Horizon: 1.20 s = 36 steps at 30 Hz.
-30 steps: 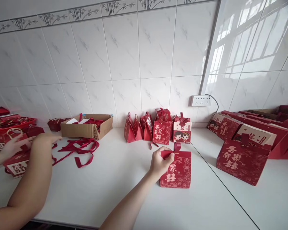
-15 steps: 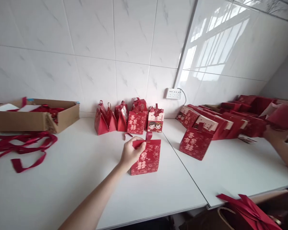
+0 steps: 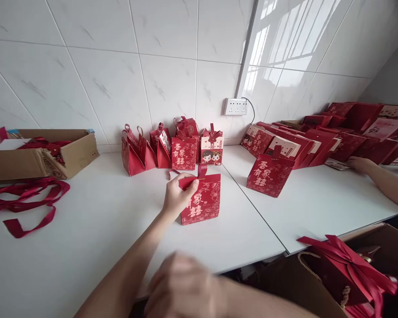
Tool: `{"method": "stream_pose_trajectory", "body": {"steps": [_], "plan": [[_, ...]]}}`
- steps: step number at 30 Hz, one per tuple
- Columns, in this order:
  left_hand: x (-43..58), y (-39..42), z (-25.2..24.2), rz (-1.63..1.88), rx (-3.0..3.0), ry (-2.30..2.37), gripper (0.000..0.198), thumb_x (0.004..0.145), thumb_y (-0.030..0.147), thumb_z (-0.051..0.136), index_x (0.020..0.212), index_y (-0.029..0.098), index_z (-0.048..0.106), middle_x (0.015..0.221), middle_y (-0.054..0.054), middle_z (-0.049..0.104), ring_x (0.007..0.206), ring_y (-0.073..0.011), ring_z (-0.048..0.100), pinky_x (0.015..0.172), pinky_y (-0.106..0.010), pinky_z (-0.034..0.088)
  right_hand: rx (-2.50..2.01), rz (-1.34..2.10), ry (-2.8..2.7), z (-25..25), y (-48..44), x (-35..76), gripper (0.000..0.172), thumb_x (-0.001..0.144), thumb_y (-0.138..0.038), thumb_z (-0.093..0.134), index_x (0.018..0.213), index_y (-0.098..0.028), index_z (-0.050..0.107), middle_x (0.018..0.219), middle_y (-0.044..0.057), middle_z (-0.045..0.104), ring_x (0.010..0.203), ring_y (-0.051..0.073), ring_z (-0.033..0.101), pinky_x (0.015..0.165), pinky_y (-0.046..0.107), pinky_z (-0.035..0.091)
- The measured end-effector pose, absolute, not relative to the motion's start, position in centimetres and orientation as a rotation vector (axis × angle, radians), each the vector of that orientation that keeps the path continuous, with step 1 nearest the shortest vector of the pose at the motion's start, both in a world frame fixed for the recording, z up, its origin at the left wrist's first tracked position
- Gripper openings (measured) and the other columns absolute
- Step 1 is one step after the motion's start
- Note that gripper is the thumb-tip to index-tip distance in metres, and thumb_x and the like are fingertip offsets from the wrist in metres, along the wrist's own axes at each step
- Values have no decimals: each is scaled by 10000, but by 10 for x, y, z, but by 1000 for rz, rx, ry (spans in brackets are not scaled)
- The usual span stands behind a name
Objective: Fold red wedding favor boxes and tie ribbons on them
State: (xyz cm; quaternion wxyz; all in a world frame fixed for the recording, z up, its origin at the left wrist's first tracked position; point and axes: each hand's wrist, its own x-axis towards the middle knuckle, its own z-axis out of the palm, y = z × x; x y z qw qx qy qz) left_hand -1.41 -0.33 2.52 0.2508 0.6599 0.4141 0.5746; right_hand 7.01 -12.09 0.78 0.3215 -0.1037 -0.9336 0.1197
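My left hand (image 3: pixel 179 189) is closed on the upper left edge of a red gift box (image 3: pixel 204 201) with pale Chinese lettering and flower prints. A dark red ribbon loop (image 3: pixel 202 171) sticks up from the box's top. The box stands at or just above the white table; I cannot tell if its base touches. Low in front of me, nearer than the box, is my right hand (image 3: pixel 182 282). Motion smears its curled fingers, so whether it holds anything cannot be made out. Behind the held box stand several similar gift boxes (image 3: pixel 184 153) with ribbon loops.
An open cardboard box (image 3: pixel 76 152) stands at left, with loose red ribbons (image 3: pixel 36 194) before it. Right of the table seam (image 3: pixel 252 196) stands another red box (image 3: pixel 268 176). Another person's hand (image 3: pixel 361 164) reaches to stacked boxes (image 3: pixel 348 145). Below the edge lies a beribboned red box (image 3: pixel 358 265).
My right hand has come into view from the lower right. The left hand keeps its grip on the gift box. The camera has tilted down slightly, shifting the scene upward.
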Motion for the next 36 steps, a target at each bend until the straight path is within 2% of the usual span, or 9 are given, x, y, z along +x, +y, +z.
{"method": "stream_pose_trajectory", "body": {"steps": [2,5,9,13,16,18,30,36], "plan": [[-14,-2,25,1561,1772,1122,158,749,328,607,736,171,626,660,-1,664,632,-141,614,606,-229,502,-338,242,-2268,22,-88,96,216,928,-236,375,877,-218,585,834,70,661,901,203,628,799,380,506],[-14,-2,24,1557,1734,1116,138,730,303,615,724,166,631,639,0,661,607,-141,615,574,-229,498,-409,-25,-1757,44,-37,127,132,856,-115,484,882,-231,543,801,38,631,796,180,609,738,366,499],[-13,-4,25,1568,1759,1098,131,743,301,609,751,174,634,713,-16,696,668,-156,644,632,-244,520,-526,130,-1393,38,12,140,22,890,-222,501,893,-232,481,813,28,543,776,162,561,725,342,487],[-12,-6,26,1548,1776,1103,132,754,305,596,723,180,623,688,-8,686,653,-152,639,622,-237,517,-533,228,-1563,14,20,138,92,899,-295,462,907,-212,500,816,36,555,757,170,561,682,335,482],[-12,-6,26,1556,1779,1100,139,755,315,598,723,182,623,663,3,670,622,-140,623,594,-223,504,-560,223,-1673,11,13,137,28,863,-219,509,839,-206,517,732,8,557,642,143,533,589,293,453],[-12,-7,26,1537,1765,1115,139,762,317,597,720,186,617,634,11,651,587,-131,605,564,-217,490,-568,226,-1672,14,10,137,47,847,-173,515,814,-206,511,709,-2,548,616,133,522,571,281,443],[-12,-12,28,1544,1812,1150,126,796,270,585,706,185,605,664,21,664,624,-115,613,607,-194,494,-558,219,-1676,11,5,135,124,837,-120,562,895,-216,510,790,3,546,691,133,542,618,278,461],[-12,-11,29,1532,1811,1170,129,790,276,588,708,179,607,660,13,665,618,-121,615,600,-201,502,-610,251,-1647,12,3,133,96,849,-127,543,853,-214,505,755,-7,536,671,129,537,610,274,455]]}}
